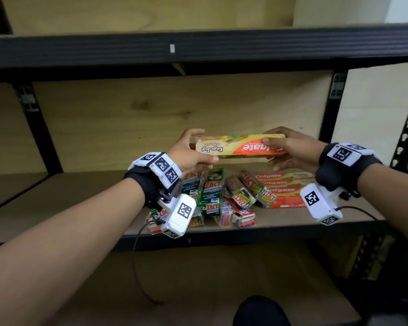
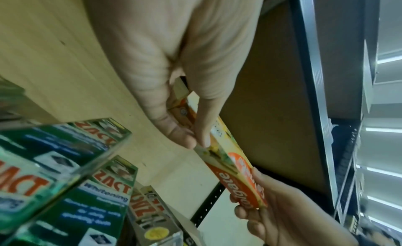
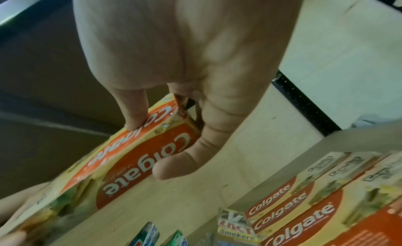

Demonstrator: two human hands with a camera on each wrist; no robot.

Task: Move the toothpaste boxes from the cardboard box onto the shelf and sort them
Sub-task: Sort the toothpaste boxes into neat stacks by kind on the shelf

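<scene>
Both hands hold one Colgate toothpaste box (image 1: 239, 147) level in the air above the shelf board (image 1: 80, 196), its long axis running left to right. Left hand (image 1: 191, 152): grip clamped on the box's left end, thumb on the near face and fingers wrapped over the far edge. The left wrist view confirms thumb (image 2: 174, 129) and forefinger pinching that end. Right hand (image 1: 292, 151): grip clamped on the box's right end, thumb over the "Colgate" lettering, fingers behind. In the right wrist view one finger (image 3: 132, 112) presses the top face and the thumb (image 3: 180, 162) curls under the front face. The box's printing reads upside down from the head camera.

Shelf contents, directly below the held box:
- Right side: a row of Colgate boxes (image 1: 285, 187) lying flat and parallel, touching one another, logos toward the left. Three logos are readable in the head view.
- Centre and left: a loose pile of Zact boxes (image 1: 212, 196), green and red, lying at mixed angles and overlapping. Two red Zact boxes (image 1: 252, 190) lean tilted against the Colgate row.
- Part of the pile is hidden behind the left wrist camera (image 1: 178, 215).

Shelving is a black metal frame (image 1: 198, 50) with wooden boards and backing. The cardboard box named in the task cannot be identified in any view.
</scene>
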